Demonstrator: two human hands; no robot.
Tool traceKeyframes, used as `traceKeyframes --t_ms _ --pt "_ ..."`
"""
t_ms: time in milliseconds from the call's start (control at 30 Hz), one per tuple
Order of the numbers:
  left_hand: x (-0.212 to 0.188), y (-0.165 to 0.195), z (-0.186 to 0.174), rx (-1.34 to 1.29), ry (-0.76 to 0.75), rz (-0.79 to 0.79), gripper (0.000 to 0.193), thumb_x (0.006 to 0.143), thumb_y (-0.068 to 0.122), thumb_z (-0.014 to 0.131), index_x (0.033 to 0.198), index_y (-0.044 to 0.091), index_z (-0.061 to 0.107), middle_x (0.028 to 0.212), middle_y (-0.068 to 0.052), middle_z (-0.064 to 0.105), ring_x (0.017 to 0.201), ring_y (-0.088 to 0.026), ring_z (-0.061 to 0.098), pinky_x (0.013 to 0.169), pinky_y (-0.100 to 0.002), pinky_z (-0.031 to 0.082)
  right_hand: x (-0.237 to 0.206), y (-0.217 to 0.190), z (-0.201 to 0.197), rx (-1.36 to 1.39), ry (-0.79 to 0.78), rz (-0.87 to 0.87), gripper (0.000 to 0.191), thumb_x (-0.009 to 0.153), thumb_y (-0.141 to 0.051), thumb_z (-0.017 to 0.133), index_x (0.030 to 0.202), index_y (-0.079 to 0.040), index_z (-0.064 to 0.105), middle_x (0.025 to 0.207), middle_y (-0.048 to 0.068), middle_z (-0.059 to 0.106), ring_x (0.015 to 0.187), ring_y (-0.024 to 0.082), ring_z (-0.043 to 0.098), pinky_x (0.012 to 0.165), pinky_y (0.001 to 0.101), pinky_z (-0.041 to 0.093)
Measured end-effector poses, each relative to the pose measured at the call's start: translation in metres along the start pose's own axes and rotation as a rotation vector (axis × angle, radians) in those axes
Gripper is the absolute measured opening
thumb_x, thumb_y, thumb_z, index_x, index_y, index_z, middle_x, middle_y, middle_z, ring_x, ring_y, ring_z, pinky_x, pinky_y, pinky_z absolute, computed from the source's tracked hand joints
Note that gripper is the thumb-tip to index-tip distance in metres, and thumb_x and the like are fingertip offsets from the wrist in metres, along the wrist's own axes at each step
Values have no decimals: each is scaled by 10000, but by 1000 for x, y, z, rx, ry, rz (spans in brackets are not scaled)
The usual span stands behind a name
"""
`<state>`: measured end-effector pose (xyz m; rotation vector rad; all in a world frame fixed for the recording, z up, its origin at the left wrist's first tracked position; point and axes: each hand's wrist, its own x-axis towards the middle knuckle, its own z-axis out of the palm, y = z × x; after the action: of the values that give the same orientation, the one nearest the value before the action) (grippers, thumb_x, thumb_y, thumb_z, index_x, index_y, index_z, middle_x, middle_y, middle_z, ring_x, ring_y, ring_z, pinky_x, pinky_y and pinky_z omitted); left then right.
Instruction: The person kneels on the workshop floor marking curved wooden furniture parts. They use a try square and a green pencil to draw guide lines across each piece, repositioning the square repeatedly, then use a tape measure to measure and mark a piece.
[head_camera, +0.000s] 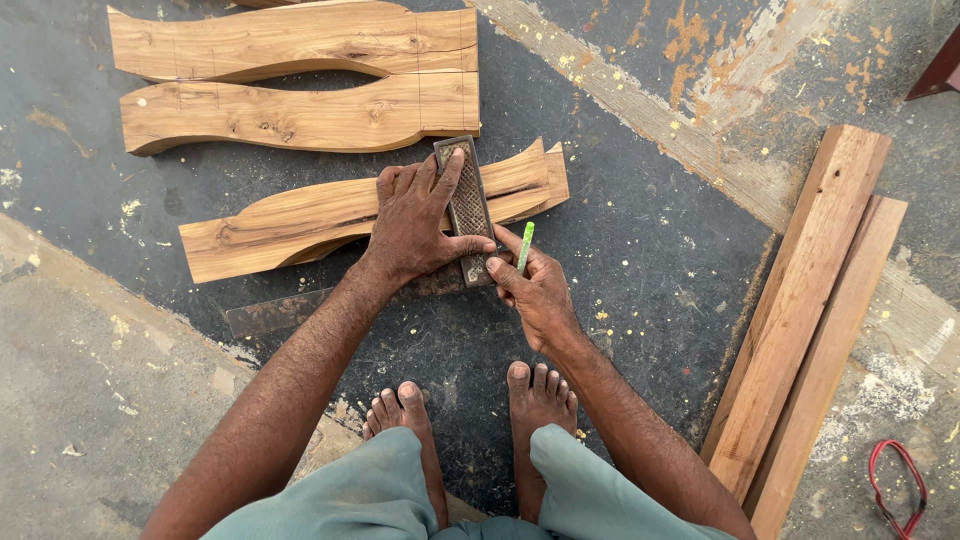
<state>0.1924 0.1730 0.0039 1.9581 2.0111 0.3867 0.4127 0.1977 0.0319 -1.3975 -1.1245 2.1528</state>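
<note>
My left hand (415, 220) presses a dark try square's block (467, 205) down across a curved wooden piece (300, 222) lying on the dark floor. The square's clear blade (275, 312) runs out to the left on the floor. My right hand (535, 285) holds a short green pencil (524, 247) just right of the block, its tip near the wood's end. A second curved piece lies under the first, its end (553, 175) showing at the right.
Two more curved wooden pieces (300, 115) lie side by side at the top left. Two straight planks (810, 320) lie slanted at the right. A red cord (900, 485) sits at the bottom right. My bare feet (475, 420) stand below the hands.
</note>
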Motion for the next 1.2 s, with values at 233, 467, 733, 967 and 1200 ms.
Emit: traceKeyframes --t_ms 233,467,733,967,1200 --pt "0 3 -5 9 -52 -28 1297 704 963 586 1626 127 220 1497 -287 414 1397 -423 369 1195 -586 149 1 7 -29 -68 160 -244 265 1017 -217 660 1134 18 697 873 24 706 748 87 622 635 203 552" --pt "1 3 -4 9 -72 -27 1287 718 957 577 1630 122 220 1504 -282 402 1398 -422 362 1197 -592 144 20 -43 -47 -492 279 -486 320 981 -312 668 1185 -75 737 1000 122 792 834 150 757 631 351 636" --pt "2 6 -9 -31 -62 -38 1278 707 941 600 1622 129 230 1492 -266 408 1404 -410 362 1197 -589 138 24 -89 -15 -992 -49 -676 299 1011 -254 688 1229 -59 749 1116 153 791 1066 213 708 877 411 602" --pt "1 5 -8 -31 -48 -25 1278 720 938 607 1625 119 227 1493 -274 404 1416 -422 358 1200 -603 132 14 -106 -28 -877 -35 -267 259 952 -297 709 1131 -128 789 1121 105 791 941 172 755 800 369 641" --pt "3 5 -7 -9 -59 -29 1292 708 952 591 1626 126 210 1490 -285 401 1408 -430 347 1193 -605 125 28 -85 -24 -942 -55 -596 280 988 -278 700 1177 -83 769 1074 121 769 886 196 728 699 416 606"
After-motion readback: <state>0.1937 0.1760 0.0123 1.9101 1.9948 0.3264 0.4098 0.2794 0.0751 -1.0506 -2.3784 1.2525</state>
